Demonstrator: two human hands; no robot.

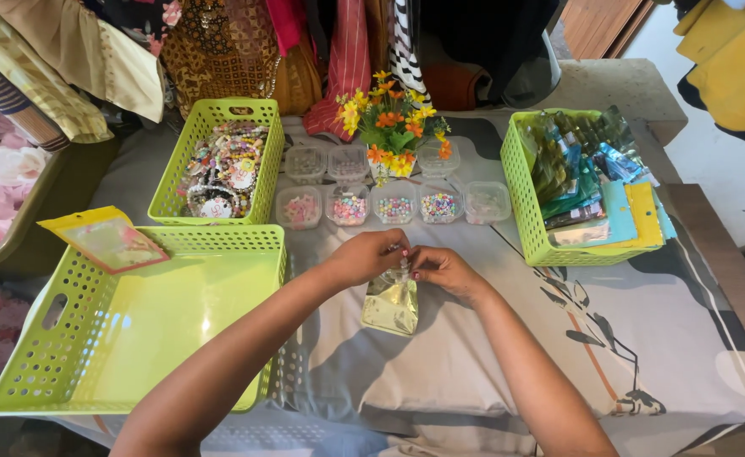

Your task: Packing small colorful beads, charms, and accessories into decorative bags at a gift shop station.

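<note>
Baskets of green plastic occupy the left of the frame: a large empty basket (135, 330) at lower left with a yellow packet (106, 239) on its rim, and a smaller basket (220, 161) of beaded bracelets above it. At centre, the left hand (368, 254) and right hand (442, 269) both pinch the top edge of a small shiny pouch (391, 303), which rests on the cloth-covered worktop (643, 338). Bead boxes (394, 205) and artificial flowers (394, 123) sit behind. A basket of packets (529, 220) stands at upper right.
</note>
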